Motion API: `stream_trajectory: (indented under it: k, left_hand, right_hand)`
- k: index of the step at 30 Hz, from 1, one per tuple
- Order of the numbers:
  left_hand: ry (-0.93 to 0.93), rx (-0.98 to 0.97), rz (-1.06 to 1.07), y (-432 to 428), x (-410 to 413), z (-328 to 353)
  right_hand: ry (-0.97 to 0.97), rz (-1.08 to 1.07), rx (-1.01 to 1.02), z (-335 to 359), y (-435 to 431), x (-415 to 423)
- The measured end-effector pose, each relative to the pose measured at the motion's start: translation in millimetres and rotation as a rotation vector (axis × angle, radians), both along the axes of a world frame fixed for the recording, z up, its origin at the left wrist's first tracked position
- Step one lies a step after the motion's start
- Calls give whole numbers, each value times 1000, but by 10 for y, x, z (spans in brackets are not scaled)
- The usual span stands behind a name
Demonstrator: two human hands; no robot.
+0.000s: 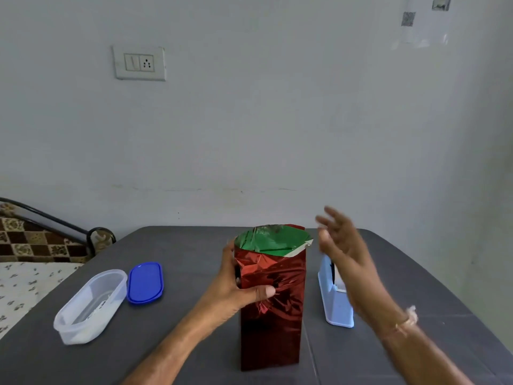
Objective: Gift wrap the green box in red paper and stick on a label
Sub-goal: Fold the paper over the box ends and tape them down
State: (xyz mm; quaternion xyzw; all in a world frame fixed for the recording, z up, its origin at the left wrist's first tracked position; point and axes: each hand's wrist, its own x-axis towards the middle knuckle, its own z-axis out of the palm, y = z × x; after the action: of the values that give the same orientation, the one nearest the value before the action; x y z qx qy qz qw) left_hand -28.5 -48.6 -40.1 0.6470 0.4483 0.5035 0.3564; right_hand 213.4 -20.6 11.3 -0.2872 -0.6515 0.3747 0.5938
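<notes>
The green box stands upright on the grey table (177,343), its sides covered in shiny red paper (273,326). Only its green top (273,240) shows, ringed by crumpled paper edges. My left hand (238,287) grips the wrapped box from the left at mid-height, thumb across the front. My right hand (344,251) hovers in the air just right of the box top, fingers spread and blurred, holding nothing. No label is visible.
A clear oval plastic tub (90,307) and its blue lid (145,282) lie at the left. A light blue tray-like holder (334,304) stands right of the box, partly behind my right hand. A bed (33,259) adjoins the table's left edge.
</notes>
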Motion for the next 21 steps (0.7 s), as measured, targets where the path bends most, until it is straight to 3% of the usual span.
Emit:
stream_trajectory:
  k: [2, 7, 9, 15, 19, 21]
  left_hand:
    - [-5, 8, -6, 0, -31, -21]
    - [17, -16, -28, 0, -46, -1]
    - [22, -26, -31, -14, -51, 21]
    - [1, -68, -60, -24, -57, 28]
    - [-7, -52, -77, -12, -44, 34]
    - [-7, -45, -76, 4, -36, 29]
  right_hand:
    - [-162, -58, 141, 378, 36, -24]
    - [-1109, 13, 458, 887, 289, -582]
    - [-1331, 7, 554, 919, 376, -819]
    - [-1156, -97, 431, 822, 584, -981]
    - [-882, -216, 379, 837, 453, -871]
    - [-860, -223, 318, 997, 276, -814]
